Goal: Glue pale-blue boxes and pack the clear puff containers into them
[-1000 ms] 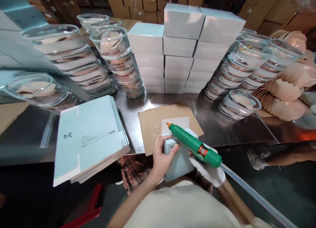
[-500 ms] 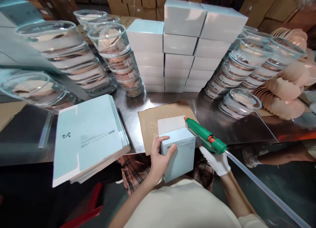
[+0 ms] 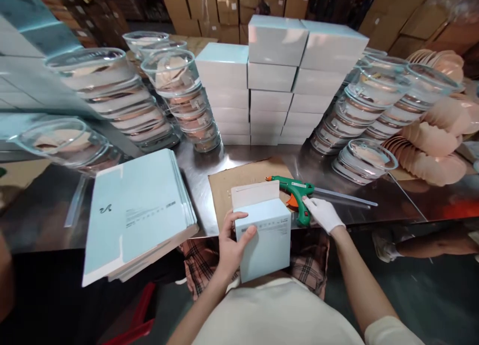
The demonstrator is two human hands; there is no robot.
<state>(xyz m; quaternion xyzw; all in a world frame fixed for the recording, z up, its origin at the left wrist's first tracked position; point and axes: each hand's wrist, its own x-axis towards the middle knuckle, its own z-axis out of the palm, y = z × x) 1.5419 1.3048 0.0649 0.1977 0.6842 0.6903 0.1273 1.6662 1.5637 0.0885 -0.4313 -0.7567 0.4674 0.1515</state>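
My bare left hand (image 3: 232,243) grips a light blue carton box (image 3: 264,245) at its left side, thumb on the printed face. The box stands at the table's front edge, and its white flap (image 3: 255,194) sticks up at the far side, with a thin line of glue along it. A green glue gun (image 3: 299,188) with an orange trigger lies on its side on the table, a clear glue stick (image 3: 346,196) jutting from its back. My white-gloved right hand (image 3: 325,214) is at its handle, fingers stretched out, fingertips at the grip's edge rather than wrapped round it.
A brown cardboard sheet (image 3: 220,185) lies under the work. Flat blue cartons (image 3: 140,205) are stacked at left. White boxes (image 3: 275,78) form a wall behind, between stacks of clear round tubs (image 3: 202,115). Peach shell-shaped pieces (image 3: 437,155) lie at right.
The glue gun has gone from pointing at the flap in the air to lying on the table. The flap has tilted up, and my right hand has moved up and left. My left hand keeps the box.
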